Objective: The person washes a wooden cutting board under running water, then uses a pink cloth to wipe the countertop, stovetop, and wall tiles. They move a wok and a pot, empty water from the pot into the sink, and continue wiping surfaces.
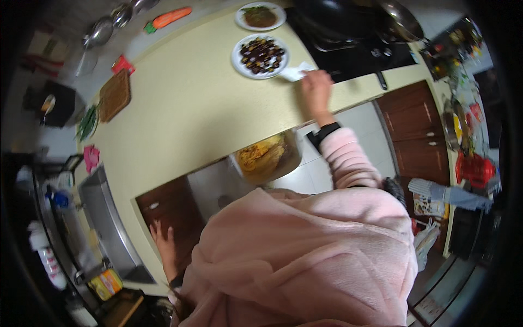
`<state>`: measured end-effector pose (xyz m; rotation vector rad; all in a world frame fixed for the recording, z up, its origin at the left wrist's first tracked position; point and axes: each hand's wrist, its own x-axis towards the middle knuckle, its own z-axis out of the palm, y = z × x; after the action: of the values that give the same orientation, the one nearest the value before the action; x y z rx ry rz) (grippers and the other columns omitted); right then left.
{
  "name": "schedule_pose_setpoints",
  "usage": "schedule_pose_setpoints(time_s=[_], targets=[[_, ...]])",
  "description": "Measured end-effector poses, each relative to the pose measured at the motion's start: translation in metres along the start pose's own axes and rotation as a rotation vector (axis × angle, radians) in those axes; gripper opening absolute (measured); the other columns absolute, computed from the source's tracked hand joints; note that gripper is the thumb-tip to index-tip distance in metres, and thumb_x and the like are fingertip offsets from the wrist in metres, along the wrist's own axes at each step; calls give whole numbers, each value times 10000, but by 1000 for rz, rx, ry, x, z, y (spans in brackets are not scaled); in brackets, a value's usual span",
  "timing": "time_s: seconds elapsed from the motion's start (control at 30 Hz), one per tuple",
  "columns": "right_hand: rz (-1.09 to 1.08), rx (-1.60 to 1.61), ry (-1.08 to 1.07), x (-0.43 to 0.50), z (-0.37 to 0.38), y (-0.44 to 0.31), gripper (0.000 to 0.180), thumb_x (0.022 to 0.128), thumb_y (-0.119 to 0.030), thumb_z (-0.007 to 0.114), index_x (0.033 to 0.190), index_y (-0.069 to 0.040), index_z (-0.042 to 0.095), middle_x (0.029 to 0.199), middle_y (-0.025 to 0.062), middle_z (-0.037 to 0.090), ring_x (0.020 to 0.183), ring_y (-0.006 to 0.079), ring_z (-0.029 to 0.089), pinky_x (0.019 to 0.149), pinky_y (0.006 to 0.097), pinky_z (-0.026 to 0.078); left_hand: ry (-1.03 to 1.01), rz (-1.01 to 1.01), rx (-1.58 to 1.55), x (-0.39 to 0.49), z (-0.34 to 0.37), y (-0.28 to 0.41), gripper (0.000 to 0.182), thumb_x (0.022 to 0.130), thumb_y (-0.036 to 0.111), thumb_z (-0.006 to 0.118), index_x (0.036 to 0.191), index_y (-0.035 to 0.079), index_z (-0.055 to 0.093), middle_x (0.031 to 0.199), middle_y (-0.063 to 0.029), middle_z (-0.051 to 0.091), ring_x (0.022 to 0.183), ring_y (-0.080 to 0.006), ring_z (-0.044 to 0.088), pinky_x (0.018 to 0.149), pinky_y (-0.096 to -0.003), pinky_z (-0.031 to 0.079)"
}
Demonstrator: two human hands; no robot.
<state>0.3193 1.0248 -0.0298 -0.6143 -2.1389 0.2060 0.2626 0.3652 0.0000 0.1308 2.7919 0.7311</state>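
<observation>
My right hand (318, 88) rests at the counter's front edge, its fingers on a crumpled white paper towel or cloth (295, 72). That white piece lies between the cooktop and a white plate (235, 61) of dark, glossy chopped food (261, 55). Behind it is a second plate (261, 28) with brown and green food (259, 17). Low on the left, my left hand (164, 241) has its fingers spread and nothing in them. It is near the counter edge beside the sink (112, 229); whether it touches the edge I cannot tell.
A black cooktop (351, 63) carries a dark wok (335, 20) and a metal pan (398, 20). Below the counter edge hangs or stands a bin (292, 153) with yellowish scraps. A woven board (115, 96) leans at the far left. Brown cabinet doors (423, 126) are on the right.
</observation>
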Motion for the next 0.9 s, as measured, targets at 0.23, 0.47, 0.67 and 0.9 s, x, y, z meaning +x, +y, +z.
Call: schedule_pose_setpoints(time_s=[0.23,0.47,0.67,0.9], targets=[[208,-27,-387,-37,26,41,191,812,-59,615,991,-93,673,925,177,573,863,359,561,753,414,476,-46,2,61,5,-7,7,514,911,244,593,1365,50,449,1512,-205,236,1395,-352,239,1119,-403,259],[24,258,-698,-106,-7,-78,152,795,4,549,923,-50,613,940,170,558,894,371,564,773,422,477,-84,60,89,24,-16,7,499,912,246,596,1355,57,463,1499,-233,237,1363,-378,294,1095,-400,302],[32,421,-633,-70,8,-119,226,820,12,519,1007,-75,614,938,161,560,859,369,571,764,417,478,-119,22,82,34,-31,-9,504,911,233,596,1362,60,451,1501,-224,234,1363,-378,291,1090,-400,308],[-22,139,-751,-21,113,-131,203,835,-47,516,965,-102,662,953,141,586,915,332,576,807,397,474,-158,21,134,12,-53,-19,520,901,146,599,1383,60,423,1497,-212,263,1364,-354,306,1083,-394,322]])
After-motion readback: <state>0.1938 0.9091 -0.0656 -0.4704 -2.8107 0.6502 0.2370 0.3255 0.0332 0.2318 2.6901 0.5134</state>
